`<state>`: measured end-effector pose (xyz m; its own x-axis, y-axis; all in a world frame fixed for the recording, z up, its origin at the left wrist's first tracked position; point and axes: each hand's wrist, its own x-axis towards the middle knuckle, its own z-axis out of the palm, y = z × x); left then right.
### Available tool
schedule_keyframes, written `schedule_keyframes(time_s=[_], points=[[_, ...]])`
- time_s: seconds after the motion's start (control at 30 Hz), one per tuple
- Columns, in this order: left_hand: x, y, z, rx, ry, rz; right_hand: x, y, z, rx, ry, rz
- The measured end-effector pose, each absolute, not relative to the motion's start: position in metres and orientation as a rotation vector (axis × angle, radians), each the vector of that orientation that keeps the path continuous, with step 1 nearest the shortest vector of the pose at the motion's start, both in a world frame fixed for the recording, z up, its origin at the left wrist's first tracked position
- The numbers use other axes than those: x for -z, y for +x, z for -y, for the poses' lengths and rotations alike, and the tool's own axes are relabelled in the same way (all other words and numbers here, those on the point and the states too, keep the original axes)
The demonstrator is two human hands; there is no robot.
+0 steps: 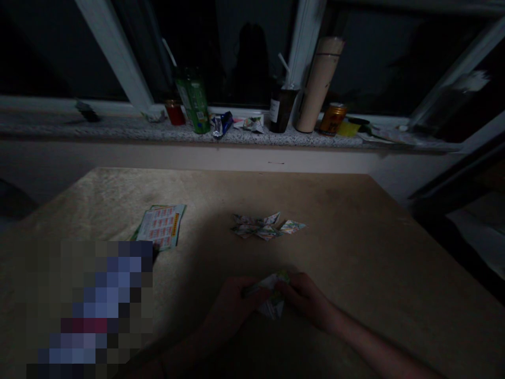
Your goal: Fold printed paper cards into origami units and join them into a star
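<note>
Low in the middle of the head view, both my hands hold a piece of folded printed paper [273,306] just above the table. My left hand [236,300] grips its left side, the thumb lying across it. From the right, my right hand [305,295] pinches the upper right part between thumb and fingers. Dim light hides the finer folds. Beyond my hands lie several folded paper pieces [256,226] of the same kind, grouped close together. One more folded piece [292,227] rests at their right end.
A stack of printed sheets [160,226] lies left on the brown table [335,205]. Pixelation covers the lower left. On the granite windowsill [244,138] stand a green cup [194,102], a dark cup with a straw [282,109], a tall beige bottle [320,84] and an orange can [332,120].
</note>
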<state>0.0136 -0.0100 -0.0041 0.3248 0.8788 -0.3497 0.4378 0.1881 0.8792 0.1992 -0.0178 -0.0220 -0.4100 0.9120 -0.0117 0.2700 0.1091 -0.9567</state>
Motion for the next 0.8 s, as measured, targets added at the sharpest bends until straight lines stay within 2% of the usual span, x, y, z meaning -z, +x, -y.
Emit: schedule_keyframes(time_s=[0.37, 0.6, 0.8], points=[[-0.0013, 0.0137, 0.0059, -0.578, 1.181, -1.265, 0.0261, 0.2026, 0.0129, -1.321, -1.262, 1.514], [0.004, 0.0134, 0.0075, -0.561, 1.205, -1.282, 0.0245, 0.2024, 0.0181, -1.467, -1.18, 1.484], [0.0014, 0.0139, 0.0079, -0.647, 1.138, -1.289, 0.0288, 0.1981, 0.0208, -1.281, -1.24, 1.55]])
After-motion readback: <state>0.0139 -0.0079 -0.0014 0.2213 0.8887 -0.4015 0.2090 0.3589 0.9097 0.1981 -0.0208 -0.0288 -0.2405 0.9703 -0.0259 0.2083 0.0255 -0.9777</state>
